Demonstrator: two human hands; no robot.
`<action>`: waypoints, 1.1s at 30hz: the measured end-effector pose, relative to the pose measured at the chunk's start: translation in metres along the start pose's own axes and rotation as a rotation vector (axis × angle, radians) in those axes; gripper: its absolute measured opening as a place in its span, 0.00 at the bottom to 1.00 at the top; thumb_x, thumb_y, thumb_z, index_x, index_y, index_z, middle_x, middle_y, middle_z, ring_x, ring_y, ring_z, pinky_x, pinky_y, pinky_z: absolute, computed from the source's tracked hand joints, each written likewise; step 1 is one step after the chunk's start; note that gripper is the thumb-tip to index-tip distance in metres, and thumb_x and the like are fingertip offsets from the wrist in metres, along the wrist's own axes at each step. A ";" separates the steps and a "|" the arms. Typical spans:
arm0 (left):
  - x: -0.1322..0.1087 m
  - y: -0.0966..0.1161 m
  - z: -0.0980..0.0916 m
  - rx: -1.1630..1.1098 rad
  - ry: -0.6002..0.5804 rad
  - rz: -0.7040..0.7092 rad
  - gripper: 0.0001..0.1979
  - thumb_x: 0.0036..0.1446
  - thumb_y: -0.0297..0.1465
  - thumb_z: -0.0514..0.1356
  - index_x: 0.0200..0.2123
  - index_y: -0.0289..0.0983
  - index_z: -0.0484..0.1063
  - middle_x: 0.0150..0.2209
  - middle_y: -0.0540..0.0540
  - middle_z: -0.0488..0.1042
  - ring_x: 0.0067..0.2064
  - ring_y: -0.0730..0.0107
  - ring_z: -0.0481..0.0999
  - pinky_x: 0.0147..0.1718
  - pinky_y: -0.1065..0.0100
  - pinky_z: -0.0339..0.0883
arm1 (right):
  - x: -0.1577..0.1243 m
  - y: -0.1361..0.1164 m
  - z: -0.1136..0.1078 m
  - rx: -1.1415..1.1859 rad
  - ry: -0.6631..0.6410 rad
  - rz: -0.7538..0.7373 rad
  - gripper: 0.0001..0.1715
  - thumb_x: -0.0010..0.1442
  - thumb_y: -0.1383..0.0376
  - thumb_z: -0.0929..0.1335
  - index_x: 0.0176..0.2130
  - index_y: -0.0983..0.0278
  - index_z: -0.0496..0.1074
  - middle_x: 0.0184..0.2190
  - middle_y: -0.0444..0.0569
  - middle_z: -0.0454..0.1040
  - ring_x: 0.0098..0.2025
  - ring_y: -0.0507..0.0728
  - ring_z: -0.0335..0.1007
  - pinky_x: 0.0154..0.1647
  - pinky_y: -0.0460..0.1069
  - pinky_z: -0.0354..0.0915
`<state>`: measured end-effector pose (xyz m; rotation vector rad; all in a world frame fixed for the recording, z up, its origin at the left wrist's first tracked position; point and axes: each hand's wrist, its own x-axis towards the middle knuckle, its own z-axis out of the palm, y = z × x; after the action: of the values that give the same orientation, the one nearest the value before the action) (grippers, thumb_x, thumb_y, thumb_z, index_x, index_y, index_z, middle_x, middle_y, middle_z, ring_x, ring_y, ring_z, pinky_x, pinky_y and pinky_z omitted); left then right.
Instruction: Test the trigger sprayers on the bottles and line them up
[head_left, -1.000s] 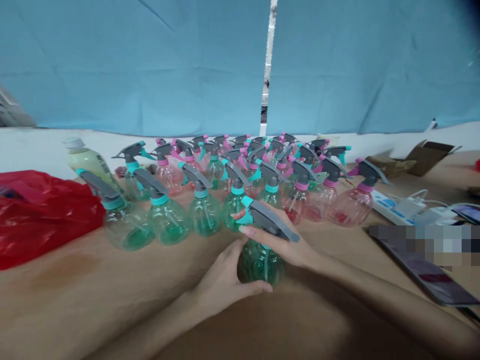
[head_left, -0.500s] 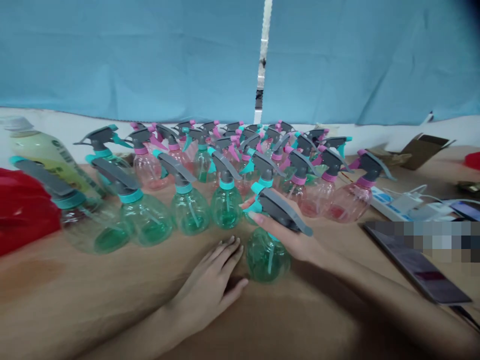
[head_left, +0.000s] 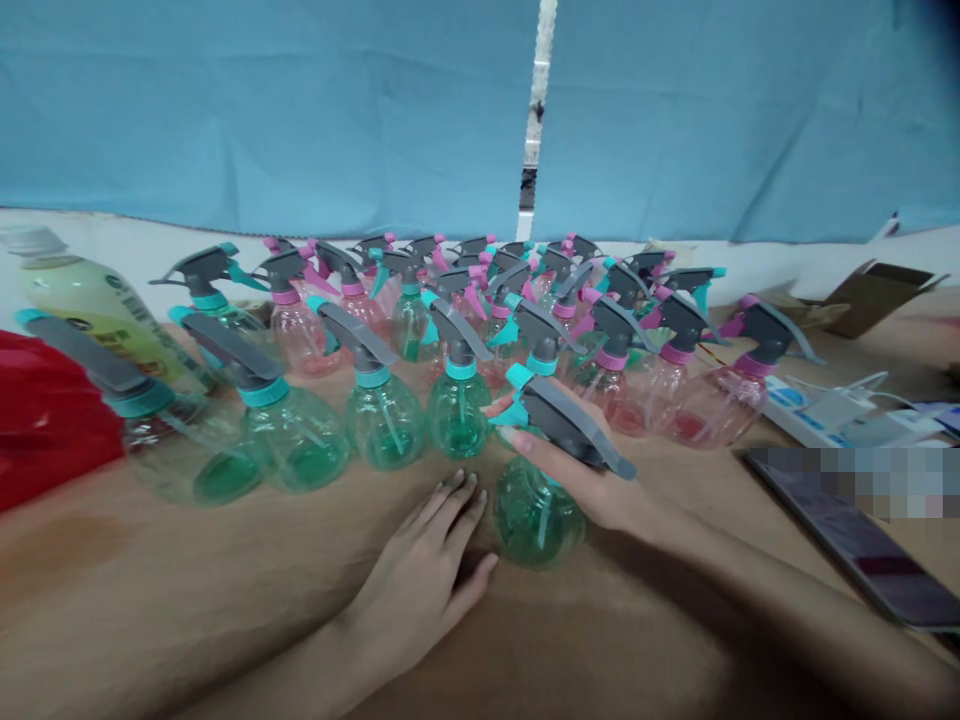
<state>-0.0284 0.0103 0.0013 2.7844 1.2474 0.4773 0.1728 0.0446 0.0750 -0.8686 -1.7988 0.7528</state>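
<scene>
Two bare hands are at work over the table (head_left: 120, 610); clock positions are taken from the held bottle, twelve being farthest. At half past eight, the left hand (head_left: 427, 565) lies palm down, fingers extended, thumb apart, touching no bottle. The right hand (head_left: 604, 490) is closed around the neck of a green spray bottle (head_left: 538, 520), fingertips by its turquoise trigger (head_left: 510, 412); the finger placement behind the head is hidden. The bottle is upright, nearest of the group; base contact cannot be confirmed. At three, a phone (head_left: 836, 535) is partly obscured by pixelation. From ten to one, other spray bottles (head_left: 386, 430) stand in rows, the rear ones overlapping and uncountable. Near ten, a red bag (head_left: 56, 420) is cut off by the left edge. A cardboard box (head_left: 862, 300) sits at two, before the blue sheet (head_left: 300, 120).

Compared with one second ago: the left hand, then cupped around the bottle, is off it; the right hand's grip is unchanged; less of the bag shows.
</scene>
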 end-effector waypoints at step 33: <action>-0.001 0.000 -0.002 0.046 -0.052 0.008 0.25 0.64 0.39 0.52 0.59 0.30 0.60 0.61 0.35 0.61 0.63 0.53 0.57 0.58 0.52 0.56 | 0.000 0.000 0.001 0.065 -0.019 0.015 0.09 0.58 0.62 0.66 0.41 0.59 0.69 0.34 0.45 0.71 0.34 0.54 0.68 0.39 0.51 0.64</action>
<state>-0.0293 0.0097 0.0028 2.8212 1.2527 0.3789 0.1724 0.0448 0.0747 -0.8354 -1.7763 0.8273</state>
